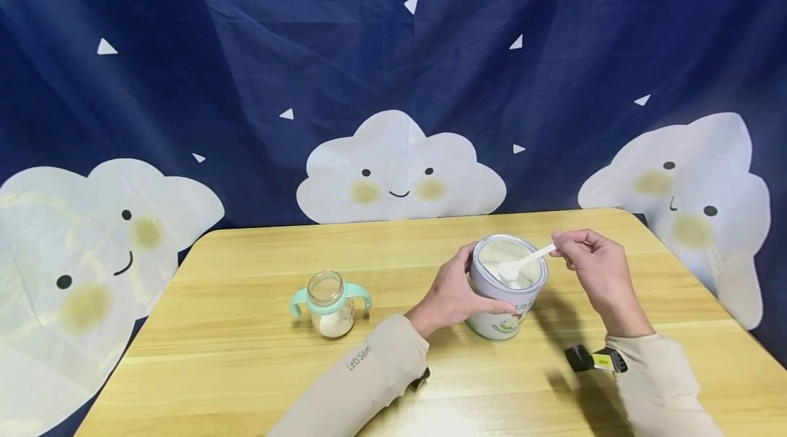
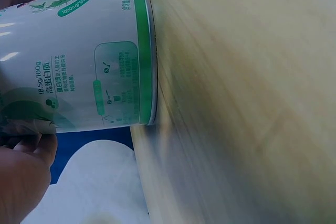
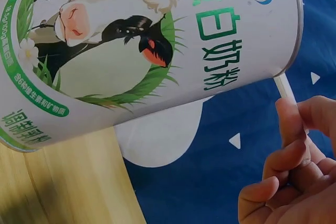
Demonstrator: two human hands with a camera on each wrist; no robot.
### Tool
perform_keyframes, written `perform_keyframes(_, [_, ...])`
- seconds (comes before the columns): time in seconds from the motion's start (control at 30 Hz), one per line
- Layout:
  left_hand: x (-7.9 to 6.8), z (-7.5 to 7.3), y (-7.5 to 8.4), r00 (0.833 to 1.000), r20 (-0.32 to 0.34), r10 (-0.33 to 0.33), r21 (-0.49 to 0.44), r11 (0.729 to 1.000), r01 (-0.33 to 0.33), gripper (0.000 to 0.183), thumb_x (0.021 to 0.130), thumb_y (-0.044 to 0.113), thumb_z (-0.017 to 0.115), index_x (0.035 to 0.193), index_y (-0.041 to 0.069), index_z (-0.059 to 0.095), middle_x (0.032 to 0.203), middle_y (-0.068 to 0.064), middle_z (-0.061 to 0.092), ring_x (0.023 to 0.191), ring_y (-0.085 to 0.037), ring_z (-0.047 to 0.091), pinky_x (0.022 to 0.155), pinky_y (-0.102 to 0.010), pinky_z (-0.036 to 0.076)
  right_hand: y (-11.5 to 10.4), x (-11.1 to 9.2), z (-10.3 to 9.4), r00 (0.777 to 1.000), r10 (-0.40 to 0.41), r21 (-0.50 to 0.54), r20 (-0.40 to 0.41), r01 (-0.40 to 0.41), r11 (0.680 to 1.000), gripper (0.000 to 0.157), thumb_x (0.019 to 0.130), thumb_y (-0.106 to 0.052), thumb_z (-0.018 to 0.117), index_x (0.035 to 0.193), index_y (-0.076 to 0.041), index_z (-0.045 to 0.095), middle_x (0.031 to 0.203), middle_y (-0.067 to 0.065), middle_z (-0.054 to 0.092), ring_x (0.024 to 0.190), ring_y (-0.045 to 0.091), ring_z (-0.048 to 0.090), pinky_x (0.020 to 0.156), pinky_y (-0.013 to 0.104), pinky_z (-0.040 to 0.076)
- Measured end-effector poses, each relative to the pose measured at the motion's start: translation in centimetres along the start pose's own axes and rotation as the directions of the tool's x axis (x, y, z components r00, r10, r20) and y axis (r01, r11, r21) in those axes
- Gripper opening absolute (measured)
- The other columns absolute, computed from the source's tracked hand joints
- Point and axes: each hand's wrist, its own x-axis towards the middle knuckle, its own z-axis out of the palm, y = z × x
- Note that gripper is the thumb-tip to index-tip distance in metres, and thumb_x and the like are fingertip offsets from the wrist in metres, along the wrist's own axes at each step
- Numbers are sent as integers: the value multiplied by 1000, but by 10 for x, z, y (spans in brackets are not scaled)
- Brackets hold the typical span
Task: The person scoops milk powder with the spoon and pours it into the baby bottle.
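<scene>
A white milk powder can (image 1: 492, 326) with green print and a cow picture stands on the table, its top uncovered and pale powder inside. My left hand (image 1: 451, 290) grips its side, thumb across the front and fingers round the back. In the left wrist view the can (image 2: 79, 66) has its green-banded base at the table. My right hand (image 1: 598, 272) pinches the handle of a white scoop (image 1: 536, 257), whose bowl lies within the can's mouth. From the right wrist, only part of the handle (image 3: 284, 86) shows past the rim; the can hides the bowl.
Left of the can stands an uncapped baby bottle (image 1: 333, 322) with mint-green handles and whitish contents. The wooden table (image 1: 246, 369) ends at a dark blue curtain (image 1: 344, 34) printed with smiling clouds. Both wrists wear black straps.
</scene>
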Motion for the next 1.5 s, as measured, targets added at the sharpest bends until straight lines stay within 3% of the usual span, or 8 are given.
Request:
perform_keyframes(0.3, [0,-1,1,1000,-3,-3,3,1000,3,101,62,24,98,146,17,43,130,10,59,116,-4,55,100,-26,45,-1,1,2,1000,7,20,9,-8,1000,10,96,-21,69,89,-14,70,67,-14,67,62,1,55,60,18,44])
perform_keyframes(0.8, [-3,0,4,1000,11,-25,52,998,25,107,61,31,99,149,18,40,132,11,57,119,-4,53,103,-27,43,-10,-2,3,1000,0,162,8,-2,987,11,95,-13,68,92,-3,70,66,-10,68,60,3,55,59,16,47])
perform_keyframes(0.93, [-4,-3,5,1000,16,-26,60,998,25,107,61,31,98,149,18,40,134,11,55,122,-5,52,105,-29,42,-13,-2,4,1000,3,183,4,-4,983,9,95,-11,67,87,-10,71,66,-10,68,59,3,55,59,16,47])
perform_keyframes(1.07, [-5,-6,7,999,19,-42,65,997,41,105,61,31,98,148,18,40,137,11,54,128,-7,49,107,-31,41,-15,-2,4,1000,14,198,1,-14,980,20,95,-10,67,79,-20,71,65,-10,68,59,3,55,59,15,47])
perform_keyframes(1.5, [-6,-19,16,998,29,-51,80,996,48,106,63,29,97,150,12,39,147,2,48,135,-15,45,110,-29,39,-21,-2,8,1000,-6,282,-6,8,959,20,94,-5,65,79,-17,71,68,-9,69,59,2,60,58,16,47])
